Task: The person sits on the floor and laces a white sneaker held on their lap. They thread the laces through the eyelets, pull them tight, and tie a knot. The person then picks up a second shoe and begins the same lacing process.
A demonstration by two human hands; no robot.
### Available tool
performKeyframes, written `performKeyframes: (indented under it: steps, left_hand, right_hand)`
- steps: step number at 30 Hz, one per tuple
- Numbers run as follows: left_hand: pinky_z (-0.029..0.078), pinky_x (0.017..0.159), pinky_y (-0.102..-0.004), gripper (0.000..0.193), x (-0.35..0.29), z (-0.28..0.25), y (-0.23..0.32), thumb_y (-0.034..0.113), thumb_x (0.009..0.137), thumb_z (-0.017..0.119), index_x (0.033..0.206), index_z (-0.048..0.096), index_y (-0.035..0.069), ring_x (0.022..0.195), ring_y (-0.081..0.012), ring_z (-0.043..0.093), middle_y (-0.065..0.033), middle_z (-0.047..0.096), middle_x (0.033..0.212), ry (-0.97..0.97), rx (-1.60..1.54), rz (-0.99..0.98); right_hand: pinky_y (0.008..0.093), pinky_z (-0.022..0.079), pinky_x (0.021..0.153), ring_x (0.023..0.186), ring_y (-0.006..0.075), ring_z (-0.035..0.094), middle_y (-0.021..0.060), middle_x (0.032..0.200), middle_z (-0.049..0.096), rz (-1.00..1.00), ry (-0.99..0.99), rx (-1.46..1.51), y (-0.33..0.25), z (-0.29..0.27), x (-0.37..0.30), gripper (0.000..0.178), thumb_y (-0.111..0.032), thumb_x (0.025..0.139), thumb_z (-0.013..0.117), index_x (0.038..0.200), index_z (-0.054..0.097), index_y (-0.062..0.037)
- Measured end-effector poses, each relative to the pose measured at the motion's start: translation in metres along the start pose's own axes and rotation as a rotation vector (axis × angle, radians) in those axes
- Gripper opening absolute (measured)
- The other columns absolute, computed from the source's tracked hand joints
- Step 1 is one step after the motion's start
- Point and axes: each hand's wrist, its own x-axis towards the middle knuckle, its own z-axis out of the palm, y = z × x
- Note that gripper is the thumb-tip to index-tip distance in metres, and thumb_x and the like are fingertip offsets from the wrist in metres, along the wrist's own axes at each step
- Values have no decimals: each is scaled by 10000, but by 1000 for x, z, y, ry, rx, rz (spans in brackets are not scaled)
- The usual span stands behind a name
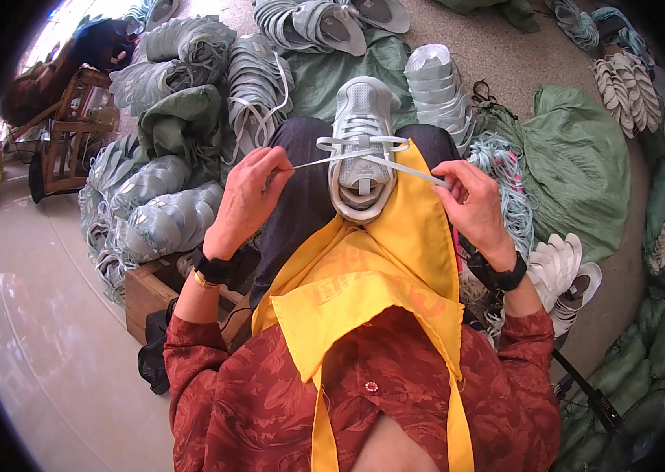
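Item in hand: one pale grey shoe (pixel 361 102), upright on your lap btwn the knees, toe to the far side, heel opening nr you. Lace (pixel 420 174) is threaded in the eyelets; its two ends cross over the tongue and run out L & R, w/ a slack curve standing past the shoe's side on each side. Your left hand (pixel 247 189), L of shoe & clear of the upper, has thumb and forefinger pressed together, pinching one lace end; span to shoe looks straight. Your right hand (pixel 474 200), R of shoe & likewise clear of it, pinches the other end btwn thumb and fingers; that span also looks straight. Black wristband (pixel 218 267) noted on L wrist, dark watch-like band (pixel 509 275) on R. Yellow apron (pixel 356 315) lies under shoe's R and nr sides, over dark trousers (pixel 294 177). Surroundings, L: stacked pale uppers (pixel 167 224), w/ wooden box (pixel 146 303) nr your L forearm. Far R, just beyond the knee: another upper stack (pixel 433 86). R: bundled pale-blue laces (pixel 509 181) beside green sack (pixel 576 165); white uppers (pixel 556 267) nr R wrist.
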Motion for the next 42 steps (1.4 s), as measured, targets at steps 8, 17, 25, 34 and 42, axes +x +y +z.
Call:
performKeyframes:
  steps: [8, 17, 25, 34, 42]
  left_hand:
    - [484, 729, -396, 105, -9, -5, -2, 5, 864, 695, 906, 598, 5, 829, -305, 574, -106, 596, 820, 2, 81, 5]
    - [473, 785, -423, 115, -28, -22, -17, -12, 841, 666, 904, 576, 21, 855, -323, 566, -111, 628, 832, -105, 111, -159]
    - [464, 755, -411, 108, -46, -36, -35, -24, 825, 648, 887, 568, 12, 801, -317, 572, -111, 615, 774, -123, 152, -268]
    - [437, 667, -377, 96, -63, -57, -51, -22, 848, 666, 890, 582, 2, 712, -257, 552, -101, 583, 738, -139, 208, -304]
    - [454, 619, -341, 76, -74, -69, -63, -25, 866, 646, 899, 583, 0, 661, -218, 585, -109, 615, 730, -134, 228, -372]
  right_hand:
    - [381, 517, 662, 753, 315, 667, 129, 902, 676, -188, 257, -72, 15, -1, -6, 145, 2, 896, 706, 1038, 703, -25]
    - [385, 517, 686, 795, 328, 679, 143, 898, 694, -61, 238, -178, 39, -21, -25, 120, -39, 937, 675, 1047, 718, -16]
    - [398, 528, 744, 867, 343, 690, 153, 947, 719, -2, 224, -243, 63, -22, -46, 131, -43, 947, 642, 1050, 714, -6]
    - [386, 539, 704, 794, 304, 721, 144, 907, 753, 132, 235, -145, 91, -35, -55, 164, -39, 936, 645, 1068, 738, -12]
    - [377, 537, 673, 738, 313, 719, 156, 848, 742, 176, 233, -135, 102, -36, -59, 138, -49, 933, 651, 1037, 733, -8]
